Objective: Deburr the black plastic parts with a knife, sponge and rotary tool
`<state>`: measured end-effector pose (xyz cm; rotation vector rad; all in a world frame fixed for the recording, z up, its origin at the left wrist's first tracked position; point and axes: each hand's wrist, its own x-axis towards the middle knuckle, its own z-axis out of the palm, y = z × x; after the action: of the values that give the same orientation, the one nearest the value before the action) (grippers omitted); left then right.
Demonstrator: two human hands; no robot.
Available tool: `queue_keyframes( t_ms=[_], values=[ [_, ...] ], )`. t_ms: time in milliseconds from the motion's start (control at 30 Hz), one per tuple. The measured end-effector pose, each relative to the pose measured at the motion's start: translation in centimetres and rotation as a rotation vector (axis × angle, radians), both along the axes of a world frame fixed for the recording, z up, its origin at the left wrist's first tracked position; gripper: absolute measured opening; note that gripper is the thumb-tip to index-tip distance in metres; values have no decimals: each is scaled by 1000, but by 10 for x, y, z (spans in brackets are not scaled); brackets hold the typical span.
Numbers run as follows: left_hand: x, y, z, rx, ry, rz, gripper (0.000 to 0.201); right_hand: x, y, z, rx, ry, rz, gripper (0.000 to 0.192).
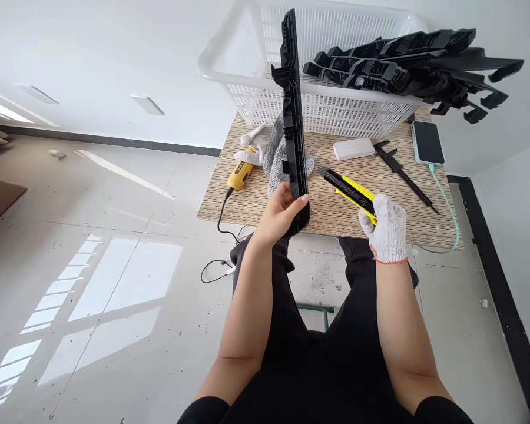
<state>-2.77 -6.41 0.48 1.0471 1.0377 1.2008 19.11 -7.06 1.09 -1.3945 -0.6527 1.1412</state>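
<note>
Several black parts (406, 68) overhang the white basket (335, 106).

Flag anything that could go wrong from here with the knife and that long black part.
1. The left hand is bare and holds the long black part close to the yellow utility knife, whose blade is out; a slip could cut it.
2. The part stands upright, gripped only at its lower end, so it may tip.
3. More black parts overhang the white basket rim and might slide off.

My right hand (386, 229) wore a white glove with an orange cuff; my knife (351, 191) was yellow and black, the basket (331, 70) white, the counter (335, 212) striped tan.
</note>
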Motion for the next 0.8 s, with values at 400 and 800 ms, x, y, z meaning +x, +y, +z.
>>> queue_keyframes(
  t_ms=[400,800],
  values=[
    [0,-1,0,-83,47,43,44,4,-1,-2,19,-133,134,34],
    [1,1,-2,21,46,117,33,3,-2,1,9,-56,115,31]
  ],
)
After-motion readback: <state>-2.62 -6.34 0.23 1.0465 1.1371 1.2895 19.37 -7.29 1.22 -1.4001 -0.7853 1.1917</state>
